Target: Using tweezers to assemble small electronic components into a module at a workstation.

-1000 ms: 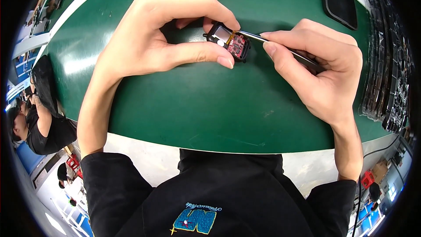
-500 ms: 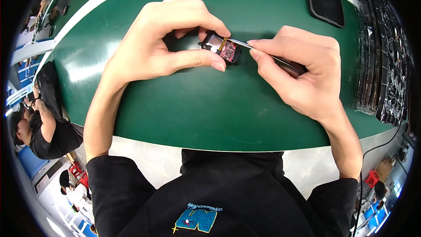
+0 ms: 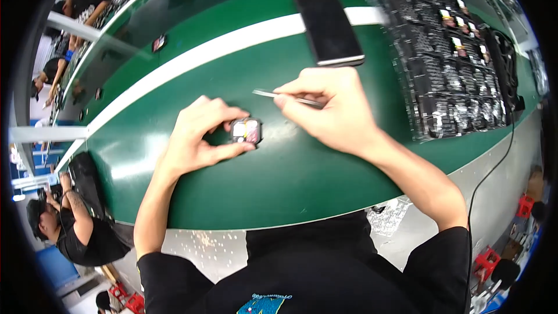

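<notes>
My left hand (image 3: 197, 136) grips a small black electronic device (image 3: 250, 133) between thumb and fingers, just over the green tabletop (image 3: 279, 192). The device's casing is uncovered, with a reddish circuit board, a pale block and a yellow strip inside. To its upper right, my right hand (image 3: 334, 107) pinches slim metal tweezers (image 3: 265, 93). Their tips point left and stay apart from the device, with nothing visible at the tips. Motion blurs the fine parts of the device.
A black phone-like slab (image 3: 329, 26) lies beyond my right hand. Stacked clear plastic trays (image 3: 430, 75) with black parts fill the right side. A white strip (image 3: 226, 39) crosses the table; a similar small device (image 3: 158, 43) lies past it. A person (image 3: 87, 227) sits at left.
The view has swung toward the right and outward, showing more of the trays. My right hand has drawn the tweezers away from the device. My left hand keeps hold of the device.
</notes>
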The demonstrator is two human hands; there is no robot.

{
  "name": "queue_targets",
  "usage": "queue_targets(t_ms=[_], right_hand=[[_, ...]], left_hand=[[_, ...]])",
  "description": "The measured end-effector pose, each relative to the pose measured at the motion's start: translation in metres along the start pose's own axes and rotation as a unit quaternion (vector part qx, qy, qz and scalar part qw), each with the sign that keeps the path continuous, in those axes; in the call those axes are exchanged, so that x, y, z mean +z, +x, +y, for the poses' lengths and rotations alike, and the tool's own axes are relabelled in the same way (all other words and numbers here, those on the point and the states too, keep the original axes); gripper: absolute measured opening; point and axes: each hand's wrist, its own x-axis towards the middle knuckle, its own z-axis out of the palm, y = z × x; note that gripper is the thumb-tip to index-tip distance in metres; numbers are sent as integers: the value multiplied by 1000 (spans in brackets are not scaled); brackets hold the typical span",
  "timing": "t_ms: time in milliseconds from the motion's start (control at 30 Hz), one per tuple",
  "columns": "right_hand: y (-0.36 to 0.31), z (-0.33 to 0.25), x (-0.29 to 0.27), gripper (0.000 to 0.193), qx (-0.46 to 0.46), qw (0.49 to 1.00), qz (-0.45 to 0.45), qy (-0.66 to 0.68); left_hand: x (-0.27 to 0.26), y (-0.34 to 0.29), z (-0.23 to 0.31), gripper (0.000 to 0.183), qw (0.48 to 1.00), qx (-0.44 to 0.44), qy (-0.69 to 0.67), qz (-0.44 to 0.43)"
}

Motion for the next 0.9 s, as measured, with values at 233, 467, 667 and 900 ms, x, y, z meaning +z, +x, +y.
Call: queue_targets(t_ms=[233,467,667,900], right_hand=[[3,0,5,17,-31,999,0,20],[-2,5,4,17,-41,999,-13,2],[5,18,9,12,-78,994,-9,70],[4,12,13,12,-94,992,8,85]], left_hand=[[-17,37,15,52,970,-61,-213,100],[23,226,129,47,965,231,-121,-30],[95,349,144,51,939,331,17,-86],[106,361,141,48,946,304,47,-105]])
